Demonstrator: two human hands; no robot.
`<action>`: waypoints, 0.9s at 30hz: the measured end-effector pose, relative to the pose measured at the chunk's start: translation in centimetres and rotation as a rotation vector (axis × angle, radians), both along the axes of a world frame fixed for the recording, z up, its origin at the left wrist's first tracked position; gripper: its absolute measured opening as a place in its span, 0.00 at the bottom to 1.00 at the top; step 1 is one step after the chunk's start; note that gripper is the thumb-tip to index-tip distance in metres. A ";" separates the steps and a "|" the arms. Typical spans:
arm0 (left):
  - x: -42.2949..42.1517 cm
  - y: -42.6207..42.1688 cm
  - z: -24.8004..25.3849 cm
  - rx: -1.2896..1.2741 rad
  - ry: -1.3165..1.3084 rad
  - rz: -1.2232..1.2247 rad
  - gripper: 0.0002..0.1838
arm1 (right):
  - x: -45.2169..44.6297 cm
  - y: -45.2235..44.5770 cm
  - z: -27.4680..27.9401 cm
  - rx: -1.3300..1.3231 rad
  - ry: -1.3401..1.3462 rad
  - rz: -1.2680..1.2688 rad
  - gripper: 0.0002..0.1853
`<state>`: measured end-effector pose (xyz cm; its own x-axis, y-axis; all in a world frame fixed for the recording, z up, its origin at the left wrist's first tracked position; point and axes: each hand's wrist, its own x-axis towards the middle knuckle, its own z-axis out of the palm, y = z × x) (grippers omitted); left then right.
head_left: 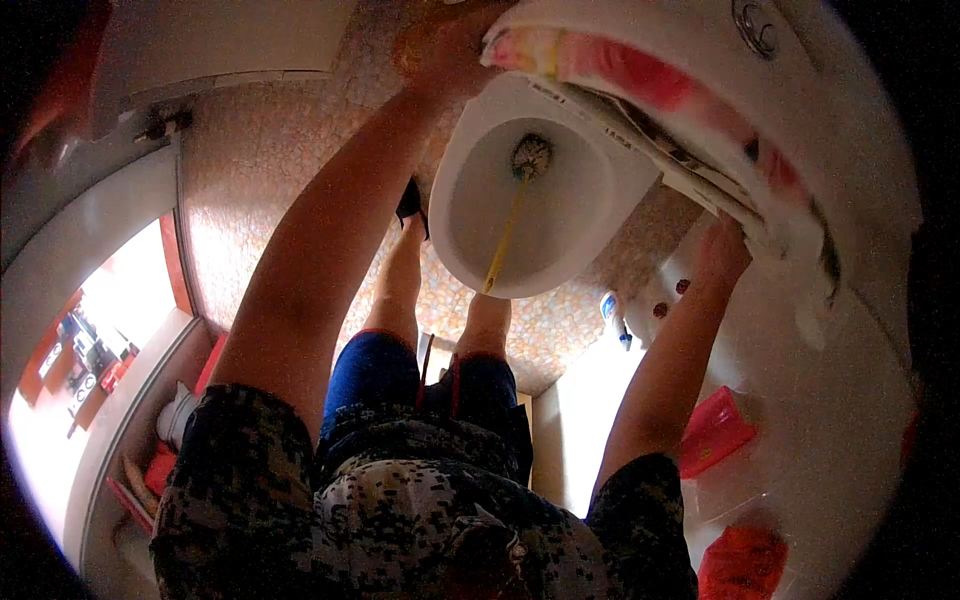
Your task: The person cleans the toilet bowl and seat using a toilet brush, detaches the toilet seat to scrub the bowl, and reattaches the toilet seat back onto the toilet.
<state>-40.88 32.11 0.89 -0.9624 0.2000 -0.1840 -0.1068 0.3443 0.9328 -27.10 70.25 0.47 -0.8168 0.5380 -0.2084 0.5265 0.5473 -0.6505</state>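
A white toilet bowl [460, 210] stands in front of me. Inside it rests a toilet brush [528, 160], its yellow handle leaning over the front rim. The toilet lid [640, 80], printed with a red and pink pattern, is tilted up at the back of the bowl. My left hand [450, 50] grips its left edge, in shadow, with some fingers hidden. At its lower right edge, my right hand [725, 245] is closed around the lid, the fingertips out of sight behind it.
A white and blue bottle [612, 310] stands on the pebble-patterned floor [260, 150] right of the bowl. Red packages [718, 430] lie along the right side. A flush button [755, 27] shows at the top. On the left is a bright doorway [110, 300].
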 end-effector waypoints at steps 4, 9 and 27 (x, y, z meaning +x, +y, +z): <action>-1.2 0.5 -0.3 -0.076 0.030 -0.034 0.37 | 0.9 2.9 -3.2 -0.042 0.106 0.156 0.21; -2.3 1.1 -0.9 -0.119 0.036 -0.052 0.37 | -2.3 -1.9 -0.2 -0.564 0.045 -0.414 0.24; -1.9 2.3 -2.8 -0.174 0.040 -0.057 0.36 | -1.2 -1.1 1.3 0.764 -0.425 0.511 0.11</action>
<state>-42.76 34.41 -1.90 -0.9576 0.2230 -0.1822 -0.0462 0.5054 0.8617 -28.34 69.17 1.74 -0.9248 0.2557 -0.2818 0.2191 0.9633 0.1553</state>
